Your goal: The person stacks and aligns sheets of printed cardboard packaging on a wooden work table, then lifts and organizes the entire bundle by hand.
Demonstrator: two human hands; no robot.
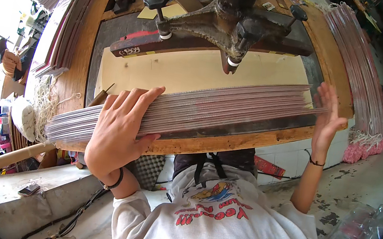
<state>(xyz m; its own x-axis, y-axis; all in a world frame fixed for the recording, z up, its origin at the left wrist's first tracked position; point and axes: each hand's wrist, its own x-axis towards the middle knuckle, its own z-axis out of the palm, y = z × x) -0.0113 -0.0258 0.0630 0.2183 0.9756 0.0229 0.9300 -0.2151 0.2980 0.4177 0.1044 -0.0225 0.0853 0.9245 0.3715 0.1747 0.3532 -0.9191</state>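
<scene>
A long stack of thin, pale grey-pink sheets [223, 102] lies slantwise across the front of the machine table, its many edges facing me. My left hand [120, 127] grips the stack near its left end, with the fingers over the top and the thumb along the near side. At the other end, my right hand [328, 116] is upright with its fingers stretched out, the palm at or against the sheet ends; firm contact cannot be made out. Under and behind the stack is a cream board [173, 76].
A cast metal clamp frame [221, 22] with black knobs and a dark bar [138, 47] stands over the board. Stacks with white cords [60, 30] and pink cords [360, 69] flank the wooden table edge [227, 139]. A cardboard tube [14, 159] lies at the left.
</scene>
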